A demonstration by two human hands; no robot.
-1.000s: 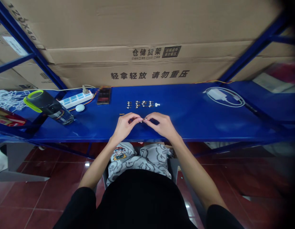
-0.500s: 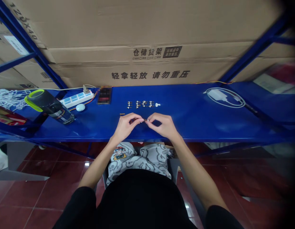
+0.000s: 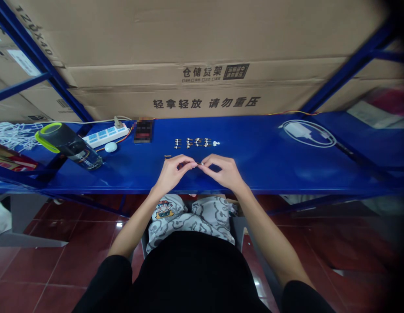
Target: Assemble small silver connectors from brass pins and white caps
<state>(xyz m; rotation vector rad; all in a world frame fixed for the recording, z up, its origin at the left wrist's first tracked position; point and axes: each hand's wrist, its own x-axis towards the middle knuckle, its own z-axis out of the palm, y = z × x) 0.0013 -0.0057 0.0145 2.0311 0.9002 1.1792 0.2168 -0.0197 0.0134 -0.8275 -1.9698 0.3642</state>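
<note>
My left hand (image 3: 173, 173) and my right hand (image 3: 222, 171) meet over the front of the blue shelf (image 3: 260, 161). Both are closed in a pinch on one small thin part (image 3: 198, 164) held between their fingertips; it is too small to name. Just beyond my hands lies a row of several small white and metal parts (image 3: 195, 142). A tiny brownish piece (image 3: 167, 156) rests on the shelf by my left fingers.
A dark bottle with a green rim (image 3: 67, 145) lies at the left, near a white power strip (image 3: 105, 134) and a small pale round object (image 3: 111, 147). A white charger with coiled cable (image 3: 306, 131) sits right. Cardboard boxes (image 3: 202, 56) stand behind.
My hands drifted slightly apart and back, staying pinched on the small part. Nothing else has moved.
</note>
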